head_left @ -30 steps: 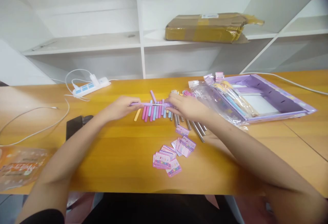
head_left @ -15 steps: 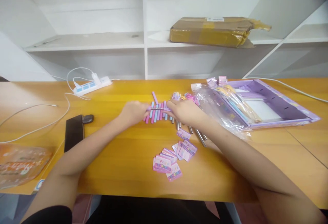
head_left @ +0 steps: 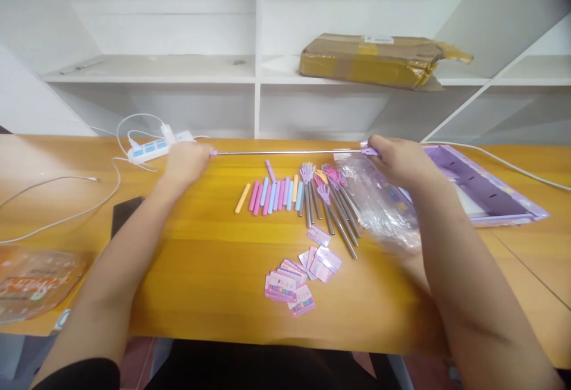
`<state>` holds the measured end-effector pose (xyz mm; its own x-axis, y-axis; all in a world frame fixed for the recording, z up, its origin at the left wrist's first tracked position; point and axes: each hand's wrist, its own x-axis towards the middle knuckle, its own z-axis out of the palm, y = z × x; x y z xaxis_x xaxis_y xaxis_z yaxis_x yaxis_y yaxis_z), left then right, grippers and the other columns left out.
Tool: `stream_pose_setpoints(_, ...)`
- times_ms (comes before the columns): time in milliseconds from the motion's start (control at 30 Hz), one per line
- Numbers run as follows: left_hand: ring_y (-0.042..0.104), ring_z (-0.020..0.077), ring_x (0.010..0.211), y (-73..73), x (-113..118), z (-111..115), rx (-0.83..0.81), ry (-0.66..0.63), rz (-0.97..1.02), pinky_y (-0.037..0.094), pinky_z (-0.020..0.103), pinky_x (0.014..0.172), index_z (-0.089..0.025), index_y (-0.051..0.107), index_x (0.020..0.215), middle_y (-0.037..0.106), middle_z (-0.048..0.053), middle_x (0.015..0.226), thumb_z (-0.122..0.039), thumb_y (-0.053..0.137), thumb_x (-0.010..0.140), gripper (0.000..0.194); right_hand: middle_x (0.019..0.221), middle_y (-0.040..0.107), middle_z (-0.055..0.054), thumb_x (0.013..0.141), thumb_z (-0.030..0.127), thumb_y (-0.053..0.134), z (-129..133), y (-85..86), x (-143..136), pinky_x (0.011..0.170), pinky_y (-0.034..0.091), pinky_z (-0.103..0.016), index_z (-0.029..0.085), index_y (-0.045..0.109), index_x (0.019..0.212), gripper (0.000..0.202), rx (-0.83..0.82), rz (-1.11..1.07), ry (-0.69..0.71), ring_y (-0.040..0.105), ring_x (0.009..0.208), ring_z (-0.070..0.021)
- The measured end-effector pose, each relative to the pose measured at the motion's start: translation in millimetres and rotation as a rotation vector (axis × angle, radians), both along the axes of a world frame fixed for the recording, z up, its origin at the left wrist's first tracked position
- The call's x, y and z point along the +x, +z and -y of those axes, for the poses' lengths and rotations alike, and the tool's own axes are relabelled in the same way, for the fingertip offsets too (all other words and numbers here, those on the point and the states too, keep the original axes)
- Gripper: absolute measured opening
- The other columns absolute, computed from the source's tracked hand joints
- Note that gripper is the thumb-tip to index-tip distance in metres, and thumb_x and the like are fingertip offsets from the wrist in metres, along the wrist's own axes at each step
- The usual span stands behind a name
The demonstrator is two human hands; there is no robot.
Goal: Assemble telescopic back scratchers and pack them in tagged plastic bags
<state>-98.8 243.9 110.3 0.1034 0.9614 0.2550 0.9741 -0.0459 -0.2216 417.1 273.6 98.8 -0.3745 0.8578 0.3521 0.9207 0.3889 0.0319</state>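
Observation:
A telescopic back scratcher is stretched level above the table, its thin metal rod drawn out long. My left hand is closed round its purple handle end. At the other end, my right hand grips the purple head, mostly hidden by my fingers. Below the rod lies a row of pink, blue, purple and yellow handle sleeves. Several metal rods with small hand-shaped heads lie just right of them. Nearer to me are scattered pink printed cards.
Clear plastic bags and a purple box sit at the right. A white power strip with cables lies behind my left hand. A dark phone is partly behind my left forearm. A taped carton rests on the white shelf.
My hands have moved far apart and upward, drawing the back scratcher's rod out from short to long. The sleeves and rods beneath are now uncovered.

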Motion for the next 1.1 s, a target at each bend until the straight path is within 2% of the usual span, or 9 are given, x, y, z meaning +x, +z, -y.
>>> stream_pose_setpoints(133,0.076,0.0374,0.106,4.3,-11.1,0.0,0.023,0.028,-0.028,0.048,0.040,0.081,-0.019,0.084,0.109,0.082,0.018,0.103,-0.029,0.044,0.105,0.041,0.088,0.068,-0.015,0.098,0.020,0.060,-1.2,-4.4,-6.5,0.074,0.028,-0.039,0.026,0.046,0.089,0.018,0.033,0.091,0.007,0.046,0.075,-0.0226)
stream_pose_setpoints(233,0.075,0.0371,0.105,8.4,-22.2,-4.0,0.048,0.039,-0.022,0.046,0.039,0.080,-0.019,0.083,0.111,0.082,0.019,0.105,-0.031,0.043,0.107,0.042,0.096,0.071,-0.019,0.100,0.020,0.053,-2.5,-1.5,4.3,0.077,0.031,-0.039,0.023,0.054,0.093,0.008,0.093,0.158,-0.007,0.052,0.080,-0.0242)
stream_pose_setpoints(333,0.073,0.0333,0.099,14.8,-39.6,-7.6,0.060,0.119,-0.027,0.043,0.037,0.079,-0.017,0.082,0.110,0.080,0.019,0.104,-0.030,0.044,0.106,0.040,0.099,0.072,-0.019,0.103,0.025,0.047,-3.7,1.4,29.5,0.073,0.030,-0.037,0.021,0.057,0.098,0.012,0.166,0.197,-0.105,0.056,0.081,-0.0256)
stream_pose_setpoints(433,0.064,0.0256,0.089,21.7,-59.6,-7.4,0.080,0.177,-0.075,0.035,0.032,0.074,-0.014,0.081,0.110,0.079,0.017,0.104,-0.029,0.042,0.107,0.041,0.100,0.074,-0.017,0.104,0.032,0.043,-2.4,3.5,54.2,0.069,0.029,-0.035,0.022,0.058,0.100,0.018,0.211,0.193,-0.212,0.058,0.080,-0.0268)
stream_pose_setpoints(500,0.058,0.0216,0.085,25.3,-69.1,-5.8,0.089,0.167,-0.103,0.029,0.030,0.072,-0.014,0.080,0.109,0.078,0.014,0.101,-0.029,0.041,0.108,0.042,0.098,0.074,-0.017,0.105,0.034,0.043,0.0,5.9,62.2,0.068,0.029,-0.036,0.021,0.059,0.100,0.021,0.230,0.192,-0.249,0.059,0.081,-0.0272)
stream_pose_setpoints(600,0.054,0.0206,0.082,27.9,-74.4,-3.2,0.100,0.156,-0.126,0.025,0.031,0.070,-0.013,0.080,0.106,0.077,0.013,0.099,-0.032,0.040,0.110,0.044,0.102,0.074,-0.018,0.106,0.033,0.043,2.9,10.7,61.1,0.069,0.027,-0.036,0.021,0.062,0.104,0.022,0.247,0.149,-0.277,0.059,0.083,-0.0270)
stream_pose_setpoints(833,0.067,0.0274,0.090,21.0,-61.3,-5.3,0.062,0.160,-0.119,0.037,0.034,0.076,-0.016,0.081,0.111,0.078,0.015,0.096,-0.031,0.045,0.107,0.038,0.103,0.077,-0.021,0.106,0.032,0.051,-2.4,13.8,44.3,0.073,0.034,-0.035,0.018,0.070,0.124,0.029,0.017,-0.063,-0.430,0.052,0.074,-0.0253)
stream_pose_setpoints(1000,0.074,0.0346,0.095,19.2,-53.0,-5.4,0.001,0.104,-0.136,0.045,0.039,0.079,-0.019,0.082,0.111,0.080,0.018,0.098,-0.030,0.049,0.105,0.036,0.092,0.075,-0.024,0.106,0.033,0.055,-2.0,15.1,29.6,0.073,0.033,-0.039,0.013,0.078,0.111,0.031,-0.120,-0.067,-0.480,0.043,0.065,-0.0222)
stream_pose_setpoints(1100,0.075,0.0346,0.097,20.8,-52.3,-0.8,-0.014,0.077,-0.148,0.046,0.039,0.081,-0.020,0.082,0.112,0.080,0.017,0.099,-0.032,0.048,0.106,0.036,0.093,0.076,-0.023,0.102,0.030,0.062,0.0,16.3,21.7,0.073,0.034,-0.038,0.014,0.078,0.106,0.023,-0.177,-0.122,-0.486,0.047,0.068,-0.0219)
